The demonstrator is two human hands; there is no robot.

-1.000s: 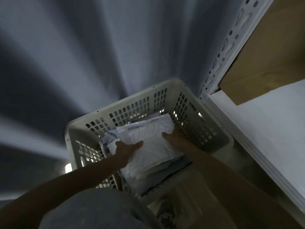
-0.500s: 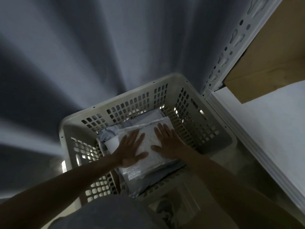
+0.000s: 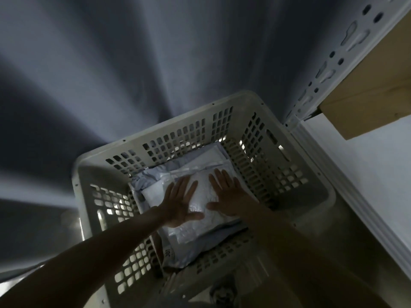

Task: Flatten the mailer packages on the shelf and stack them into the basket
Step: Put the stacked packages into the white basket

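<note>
**Pressing top mailer flat in basket**

Both hands are down inside the basket (image 3: 169, 127), centre-lower frame. L hand (image 3: 181, 202) & R hand (image 3: 228, 194) lie palm-down, fingers straight & spread, side by side on the top mailer (image 3: 201, 200). Neither grips anything; they just press. That mailer sits on a pile of other mailers (image 3: 178, 256) covering the basket floor, w/ crumpled grey edges showing at the pile's left. The shelf (image 3: 360, 185) runs down the right of frame, just beside the basket.

To do this well, imo:
- Push straight down w/ whole palms, then slide outward toward the mailer's edges so trapped air escapes instead of bunching under the fingers.
- Keep pressure even btw both hands so the pile doesn't skid toward the near wall.
- Plastic looks slick, so the top one may slip. Check its corners line up w/ the pile before lifting off.
- Light is dim, so can't tell how flat it is yet.

Vs 1 s ago: the hands then held the mailer by its side edges, fingers curled round it, over the pile. By 0.5 s ago the palms were flat on it. Now it's much the same flat press. The L thumb is blurred, so prob. moving, and the view has shifted slightly.
</note>
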